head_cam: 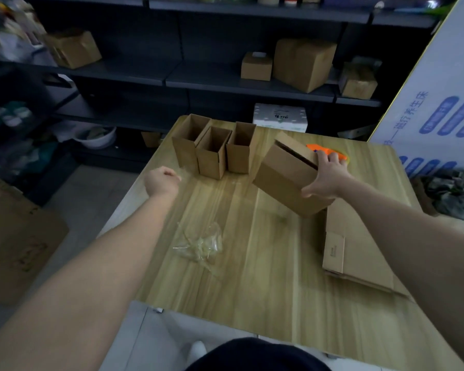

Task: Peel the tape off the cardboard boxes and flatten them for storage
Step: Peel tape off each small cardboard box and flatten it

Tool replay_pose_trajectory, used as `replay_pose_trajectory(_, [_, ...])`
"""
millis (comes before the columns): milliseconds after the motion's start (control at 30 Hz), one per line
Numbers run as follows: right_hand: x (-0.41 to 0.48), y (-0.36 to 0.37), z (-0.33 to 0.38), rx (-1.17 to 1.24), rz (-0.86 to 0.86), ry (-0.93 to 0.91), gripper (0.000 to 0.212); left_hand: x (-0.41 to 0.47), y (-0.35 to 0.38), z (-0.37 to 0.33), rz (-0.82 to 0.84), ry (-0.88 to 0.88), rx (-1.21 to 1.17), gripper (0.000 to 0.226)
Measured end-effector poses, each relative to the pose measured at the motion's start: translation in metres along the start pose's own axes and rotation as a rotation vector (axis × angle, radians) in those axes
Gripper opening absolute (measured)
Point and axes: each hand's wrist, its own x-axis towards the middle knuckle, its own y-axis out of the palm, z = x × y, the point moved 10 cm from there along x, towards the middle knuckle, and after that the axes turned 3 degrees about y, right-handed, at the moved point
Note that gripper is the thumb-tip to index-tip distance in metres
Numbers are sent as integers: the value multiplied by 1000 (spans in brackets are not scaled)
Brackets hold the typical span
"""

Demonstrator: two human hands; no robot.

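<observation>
Crumpled clear peeled tape (200, 245) lies on the pale wooden table (265, 290), nearest the viewer. Beyond it, the left hand (161, 180) is closed in a fist, holding nothing visible. Right of the tape, the right hand (327, 178) grips a tilted brown cardboard box (284, 175) above flattened brown cardboard (359, 253).
</observation>
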Motion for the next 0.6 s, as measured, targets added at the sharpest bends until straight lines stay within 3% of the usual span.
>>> replay_pose_trajectory(133, [-1, 5, 19, 111, -23, 2, 112, -34, 63, 3, 287, 340, 380, 17])
replay_pose_trajectory(233, [0, 9, 24, 166, -21, 3, 113, -65, 110, 41, 558, 388, 519, 21])
replay_pose_trajectory(467, [-1, 20, 23, 187, 13, -14, 111, -115, 153, 94, 937, 153, 519, 17])
replay_pose_trajectory(600, [2, 26, 34, 228, 32, -44, 110, -122, 148, 97, 1051, -57, 433, 13])
